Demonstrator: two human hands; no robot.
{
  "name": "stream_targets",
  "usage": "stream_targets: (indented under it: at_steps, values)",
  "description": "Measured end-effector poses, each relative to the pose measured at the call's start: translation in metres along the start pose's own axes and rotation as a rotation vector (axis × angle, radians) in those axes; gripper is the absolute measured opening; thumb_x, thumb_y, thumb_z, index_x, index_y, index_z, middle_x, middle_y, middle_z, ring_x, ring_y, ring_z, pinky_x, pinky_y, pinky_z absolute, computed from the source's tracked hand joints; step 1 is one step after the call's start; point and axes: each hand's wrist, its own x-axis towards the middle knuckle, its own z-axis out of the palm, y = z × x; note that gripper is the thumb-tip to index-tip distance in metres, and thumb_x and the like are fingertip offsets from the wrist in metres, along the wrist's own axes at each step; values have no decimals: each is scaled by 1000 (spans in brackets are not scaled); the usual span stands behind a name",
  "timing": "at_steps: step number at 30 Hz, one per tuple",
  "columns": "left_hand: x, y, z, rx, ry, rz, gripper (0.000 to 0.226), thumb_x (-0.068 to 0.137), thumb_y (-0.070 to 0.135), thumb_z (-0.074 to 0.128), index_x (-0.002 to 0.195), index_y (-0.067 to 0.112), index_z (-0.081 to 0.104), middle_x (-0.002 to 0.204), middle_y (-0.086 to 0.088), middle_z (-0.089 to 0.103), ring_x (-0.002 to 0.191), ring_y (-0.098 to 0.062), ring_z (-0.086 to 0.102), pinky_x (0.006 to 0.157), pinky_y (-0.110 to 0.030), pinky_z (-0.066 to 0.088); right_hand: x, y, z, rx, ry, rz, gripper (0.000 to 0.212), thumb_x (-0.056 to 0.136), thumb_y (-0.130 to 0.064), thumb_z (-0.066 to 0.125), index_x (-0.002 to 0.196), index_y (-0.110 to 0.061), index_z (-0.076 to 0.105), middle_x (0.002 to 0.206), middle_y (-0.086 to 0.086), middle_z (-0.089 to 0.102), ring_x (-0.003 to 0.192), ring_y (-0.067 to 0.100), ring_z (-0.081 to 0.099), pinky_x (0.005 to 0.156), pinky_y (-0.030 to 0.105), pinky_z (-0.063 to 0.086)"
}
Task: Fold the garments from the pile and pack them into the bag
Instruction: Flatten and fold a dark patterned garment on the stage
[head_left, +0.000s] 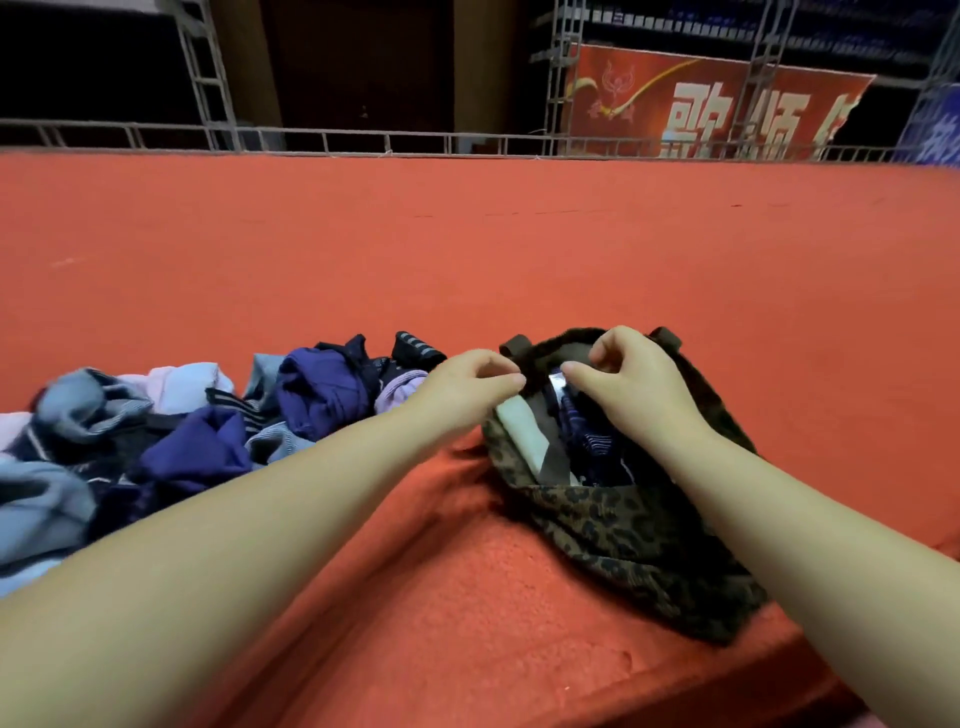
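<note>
Our left hand (470, 382) and right hand (626, 371), fingers curled, each pinch the leopard-print fabric bag's (639, 530) rim, grip clamped.

bag (623, 525): brown-and-black leopard print, plain brown lining and straps
pile (171, 426): navy, purple, pale blue, lilac, pink; some pieces grey-striped
garments in the bag (582, 431): navy stripes, one white
table covering (467, 249): orange-red
banner (701, 109): red, pale lettering

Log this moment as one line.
left hand: at bag mouth | right hand: over opening | bag: garments inside | pile: unfolded, left
</note>
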Motion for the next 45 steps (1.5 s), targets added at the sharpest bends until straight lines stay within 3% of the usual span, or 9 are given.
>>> stream_targets:
  at_steps: [4, 8, 12, 16, 26, 31, 36, 40, 45]
  values:
    - [-44, -15, -49, 5, -50, -18, 4, 90, 22, 59, 87, 22, 62, 69, 9, 63, 63, -10, 52, 62, -26, 40, -15, -42, 30, 78, -117, -16, 26, 80, -33, 72, 80, -12, 56, 68, -4, 54, 61, 11, 48, 55, 26, 35]
    - [-91, -37, -106, 77, -39, -152, 4, 85, 24, 61, 82, 23, 63, 78, 2, 62, 75, -14, 53, 62, -24, 41, -36, -79, 80, 169, -276, -13, 25, 78, -29, 74, 74, -15, 55, 66, -2, 61, 61, 11, 62, 60, 28, 50]
    - [-131, -56, -156, 123, -37, -228, 8, 89, 20, 58, 84, 21, 63, 84, 4, 66, 75, -10, 59, 70, -27, 43, -59, -117, 123, 127, -458, -62, 26, 79, -30, 74, 69, -18, 53, 67, -7, 56, 61, 10, 48, 56, 24, 36]
    - [-162, -75, -191, 115, -7, -314, 11, 92, 22, 53, 85, 24, 62, 85, 9, 68, 70, -6, 57, 64, -21, 40, -80, -140, 161, 95, -553, -84, 24, 77, -32, 74, 73, -18, 56, 68, -8, 55, 61, 7, 46, 61, 24, 37]
    - [-181, -88, -199, -77, 23, -331, 12, 93, 24, 53, 86, 24, 62, 82, 8, 68, 70, -7, 60, 56, -22, 36, -86, -143, 203, 210, -380, 1, 22, 83, -33, 68, 85, -13, 60, 80, -5, 62, 71, 9, 54, 63, 22, 40]
    - [-174, -94, -201, -279, 257, -366, 9, 90, 22, 55, 86, 19, 63, 73, 6, 65, 62, -8, 58, 49, -19, 37, -89, -172, 220, 318, -500, -108, 19, 84, -29, 68, 100, -22, 61, 89, -13, 59, 83, 4, 56, 75, 21, 41]
    - [-179, -103, -203, -464, 417, -367, 12, 91, 19, 52, 84, 18, 61, 72, 3, 62, 57, -7, 57, 40, -16, 34, -88, -174, 240, 239, -463, -123, 22, 84, -18, 65, 74, 0, 58, 68, 0, 52, 62, 8, 43, 61, 26, 35]
    - [-181, -102, -202, -464, 432, -344, 17, 94, 29, 51, 86, 16, 60, 78, 1, 62, 60, -8, 58, 39, -16, 36, -87, -182, 228, 622, -353, -27, 23, 91, -13, 59, 69, -15, 53, 63, -6, 49, 53, -1, 41, 54, 17, 35]
    - [-163, -91, -192, -469, 293, -392, 40, 93, 55, 38, 100, 22, 60, 85, 3, 66, 75, -13, 63, 52, -23, 41, -92, -186, 227, 1075, -409, 12, 12, 74, -23, 69, 71, -17, 59, 72, 4, 56, 71, 17, 51, 67, 28, 42]
